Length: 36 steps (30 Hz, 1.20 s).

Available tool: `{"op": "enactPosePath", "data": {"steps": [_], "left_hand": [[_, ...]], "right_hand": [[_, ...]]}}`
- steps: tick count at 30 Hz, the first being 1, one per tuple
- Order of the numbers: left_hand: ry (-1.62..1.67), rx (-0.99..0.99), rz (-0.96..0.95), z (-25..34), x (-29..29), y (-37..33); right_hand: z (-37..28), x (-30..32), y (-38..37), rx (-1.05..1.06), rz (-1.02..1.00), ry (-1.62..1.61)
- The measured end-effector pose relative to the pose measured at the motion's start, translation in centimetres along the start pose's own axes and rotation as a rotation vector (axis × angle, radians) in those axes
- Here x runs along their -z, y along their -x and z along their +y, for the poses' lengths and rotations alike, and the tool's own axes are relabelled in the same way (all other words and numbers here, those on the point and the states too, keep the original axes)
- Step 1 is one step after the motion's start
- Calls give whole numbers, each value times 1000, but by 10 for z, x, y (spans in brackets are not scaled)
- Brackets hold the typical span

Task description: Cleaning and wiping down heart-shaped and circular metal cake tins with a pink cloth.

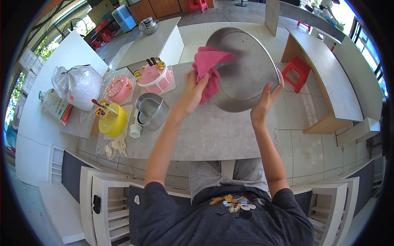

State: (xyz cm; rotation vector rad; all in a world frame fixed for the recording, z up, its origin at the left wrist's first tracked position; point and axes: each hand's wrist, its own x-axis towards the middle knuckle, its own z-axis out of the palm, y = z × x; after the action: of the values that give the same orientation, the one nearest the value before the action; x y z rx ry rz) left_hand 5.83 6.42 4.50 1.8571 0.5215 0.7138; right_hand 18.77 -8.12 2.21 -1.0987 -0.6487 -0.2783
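A large round metal cake pan [246, 78] is tilted up above the table, its hollow inside turned toward me. My right hand [266, 100] grips its lower right rim, with the thumb on the inside and the fingers behind. In my left hand [197, 88] is a bunched pink cloth [210, 67]. The cloth overlaps the pan's left edge; whether it presses on the metal I cannot tell. Left of my left forearm stand several metal pans [152, 111], one with a heart-like shape, beside a small white cup [135, 130].
On the grey table [205, 139], at left, stand a yellow cake [113, 121], a pink cake [119, 89] and a pink-and-white cake [154, 78] with toppers. Behind them sits a stuffed clear plastic bag [84, 88]. A red stool [298, 73] is on the floor at right.
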Motion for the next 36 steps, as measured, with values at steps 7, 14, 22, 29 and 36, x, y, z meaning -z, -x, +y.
{"op": "enactPosePath", "data": {"steps": [7, 14, 22, 29, 36], "left_hand": [[304, -183, 92, 9, -16, 2], [-274, -346, 506, 4, -5, -13], [-814, -802, 77, 27, 22, -3], [-907, -933, -36, 39, -12, 7], [-593, -401, 671, 24, 25, 0]], "right_hand": [[-4, 7, 22, -8, -84, 1], [4, 8, 58, 230, -375, 254], [-16, 29, -1, -174, -895, 259], [9, 9, -14, -81, -1036, 293], [-1, 27, 18, -469, -563, -6]]}}
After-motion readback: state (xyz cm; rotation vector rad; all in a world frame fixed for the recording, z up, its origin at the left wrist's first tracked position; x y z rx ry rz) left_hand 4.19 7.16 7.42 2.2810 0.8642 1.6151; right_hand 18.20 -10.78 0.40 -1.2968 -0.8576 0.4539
